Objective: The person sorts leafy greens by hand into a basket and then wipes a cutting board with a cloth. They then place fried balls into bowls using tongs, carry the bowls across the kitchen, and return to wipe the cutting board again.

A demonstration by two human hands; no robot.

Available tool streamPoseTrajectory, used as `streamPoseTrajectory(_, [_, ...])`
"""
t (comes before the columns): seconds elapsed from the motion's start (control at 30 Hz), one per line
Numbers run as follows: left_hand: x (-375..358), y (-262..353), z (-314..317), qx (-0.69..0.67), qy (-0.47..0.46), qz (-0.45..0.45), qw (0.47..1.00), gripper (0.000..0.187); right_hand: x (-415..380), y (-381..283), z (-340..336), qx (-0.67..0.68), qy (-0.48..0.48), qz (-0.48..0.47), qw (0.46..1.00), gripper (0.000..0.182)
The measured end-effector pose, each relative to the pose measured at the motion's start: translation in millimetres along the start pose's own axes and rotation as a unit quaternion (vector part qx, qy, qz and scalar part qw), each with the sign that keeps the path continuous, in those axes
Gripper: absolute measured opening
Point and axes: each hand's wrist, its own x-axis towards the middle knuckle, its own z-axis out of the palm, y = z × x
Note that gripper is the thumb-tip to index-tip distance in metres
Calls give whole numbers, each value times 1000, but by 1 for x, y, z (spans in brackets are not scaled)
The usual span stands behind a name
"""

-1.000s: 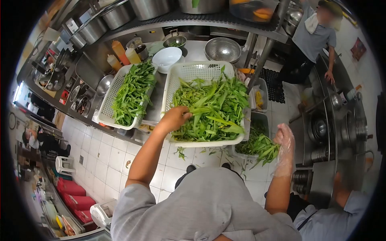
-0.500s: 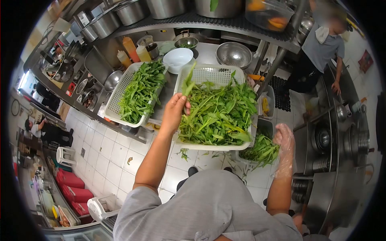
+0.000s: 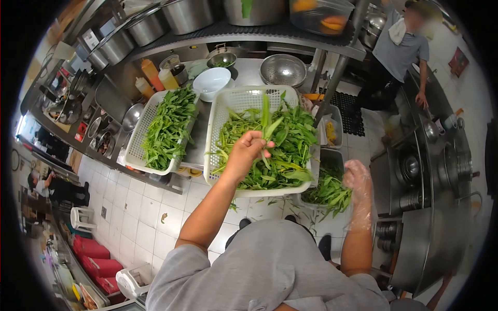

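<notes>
My bare left hand point(image 3: 248, 153) is closed, pinching a leafy green sprig point(image 3: 267, 123) upright over the large white basket point(image 3: 211, 155). A loose heap of leafy greens point(image 3: 293, 137) fills that basket. My right hand point(image 3: 358, 180), in a clear plastic glove, is curled closed beside the grey bin point(image 3: 336, 155) at the basket's lower right. More greens point(image 3: 328, 191) lie in this bin, close to the gloved fingers. Whatever the right fingers hold, if anything, is hidden.
A second white basket point(image 3: 136, 151) of greens stands to the left. Behind are a white bowl point(image 3: 211, 83), a colander point(image 3: 283, 71) and sauce bottles point(image 3: 167, 79). Pots point(image 3: 187, 15) line the overhead shelf point(image 3: 249, 39). A co-worker point(image 3: 397, 54) stands at the right counter.
My left hand has moved right and slightly down with the sprig, from the basket's left side to over its middle. The right hand stays by the bin. The whole view has shifted somewhat.
</notes>
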Motion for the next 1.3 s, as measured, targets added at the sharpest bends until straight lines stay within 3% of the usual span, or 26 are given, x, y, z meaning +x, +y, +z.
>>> streamPoseTrajectory(0.13, [6, 14, 70, 98, -86, 16, 991, 26, -6, -3, 0, 4, 24, 10, 1000, 12])
streamPoseTrajectory(0.2, [13, 0, 93, 327, -84, 183, 923, 32, -5, -2, -4, -4, 27, 7, 1000, 12])
streamPoseTrajectory(0.23, [11, -3, 90, 326, -78, 180, 925, 32, -7, -1, -10, -11, 41, -1, 999, 12])
streamPoseTrajectory(0.3, [9, -4, 85, 431, 39, 421, 797, 36, -11, -1, -24, -16, 57, 4, 998, 11])
streamPoseTrajectory(0.37, [0, 1, 52, 418, 56, 400, 814, 34, -20, 4, -35, -14, 88, 3, 996, 11])
streamPoseTrajectory(0.43, [-6, -5, 7, 498, 98, 338, 792, 24, -28, 6, -48, 7, 151, 25, 988, 10])
streamPoseTrajectory(0.5, [-20, -9, -20, 606, 94, 141, 777, 30, -32, 15, -63, -5, 165, 26, 986, 12])
streamPoseTrajectory(0.53, [-25, -12, -23, 674, 74, 91, 729, 35, -32, 14, -65, 10, 160, 35, 987, 11])
streamPoseTrajectory(0.57, [-30, -16, -26, 683, 47, 57, 727, 34, -32, 10, -63, 18, 150, 43, 988, 11])
streamPoseTrajectory(0.67, [-34, -22, -33, 707, 8, 101, 700, 23, -20, 8, -51, 60, 117, 39, 990, 11])
streamPoseTrajectory(0.73, [-29, -15, -39, 595, 103, 97, 791, 18, -8, 6, -40, 53, 56, 26, 997, 11])
streamPoseTrajectory(0.83, [-21, 12, -47, 482, 204, 241, 818, 24, -2, 0, -19, 59, -24, 33, 997, 15])
streamPoseTrajectory(0.87, [-24, 29, -42, 419, 221, 205, 856, 22, 1, 2, -12, 54, -35, 31, 997, 16])
streamPoseTrajectory(0.93, [-24, 46, -35, 278, 224, 245, 902, 21, 5, 3, 4, -4, -20, 46, 999, 17])
streamPoseTrajectory(1.0, [-25, 49, -41, 301, 239, 133, 913, 22, 10, 13, 9, -94, -45, -30, 994, 17])
streamPoseTrajectory(1.03, [-23, 45, -46, 264, 186, 117, 939, 24, 11, 17, 14, -58, -61, -34, 996, 13])
streamPoseTrajectory(1.07, [-22, 44, -33, 280, 217, 90, 931, 25, 8, 10, 21, -42, -64, 17, 997, 12])
streamPoseTrajectory(1.17, [-11, 27, -36, 90, 91, 68, 989, 23, 13, 15, 23, 22, -53, 46, 997, 8])
streamPoseTrajectory(1.3, [-8, 21, -28, 19, 42, 23, 999, 24, 3, 1, 28, -48, -30, 26, 998, 10])
